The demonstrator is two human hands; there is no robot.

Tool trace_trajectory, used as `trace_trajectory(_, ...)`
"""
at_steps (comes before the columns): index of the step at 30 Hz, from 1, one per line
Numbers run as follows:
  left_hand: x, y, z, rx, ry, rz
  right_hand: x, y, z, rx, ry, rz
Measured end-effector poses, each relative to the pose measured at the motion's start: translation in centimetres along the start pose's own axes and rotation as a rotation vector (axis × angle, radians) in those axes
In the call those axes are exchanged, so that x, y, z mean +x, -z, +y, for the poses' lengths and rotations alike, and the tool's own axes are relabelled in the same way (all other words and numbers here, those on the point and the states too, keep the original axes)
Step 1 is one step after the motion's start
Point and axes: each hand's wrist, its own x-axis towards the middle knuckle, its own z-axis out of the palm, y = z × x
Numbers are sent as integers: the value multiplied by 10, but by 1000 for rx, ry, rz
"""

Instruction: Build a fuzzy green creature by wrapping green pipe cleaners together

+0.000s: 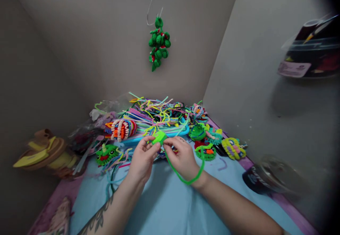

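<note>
In the head view, my left hand (142, 160) pinches a small, bright green fuzzy piece (159, 137) between thumb and fingers. Close against its right side, my right hand (185, 158) has its thumb and fingertips pressed together on a green pipe cleaner (189, 183). The pipe cleaner's long tail hangs in a loop below that hand, passes by the wrist and curls up on the right. Whether it is joined to the green piece is hidden by my fingertips. Both hands are above the light blue cloth (164, 206).
Behind my hands, a blue tray (183, 130) holds many coloured pipe cleaners (148, 116). Fuzzy figures flank it: a striped fish (123, 130), a green one (106, 154), a yellow one (233, 148). A clear cup (273, 174) lies right; a green hanging ornament (158, 43) is on the wall.
</note>
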Motion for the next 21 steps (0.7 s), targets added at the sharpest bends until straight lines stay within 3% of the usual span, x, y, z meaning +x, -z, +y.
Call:
trace_trajectory(6,-7,-8,-8,-35,-104,69,1,1,-6,36,-43,82)
trace_trajectory(10,-11,-11,-12,-50,-121,67,0,2,-4,71,17,160)
trace_trajectory(16,-13,-10,-11,-2,-123,40,0,4,-2,71,89,123)
trace_trajectory(21,-12,-11,-9,8,-100,39,5,4,-3,145,-28,65)
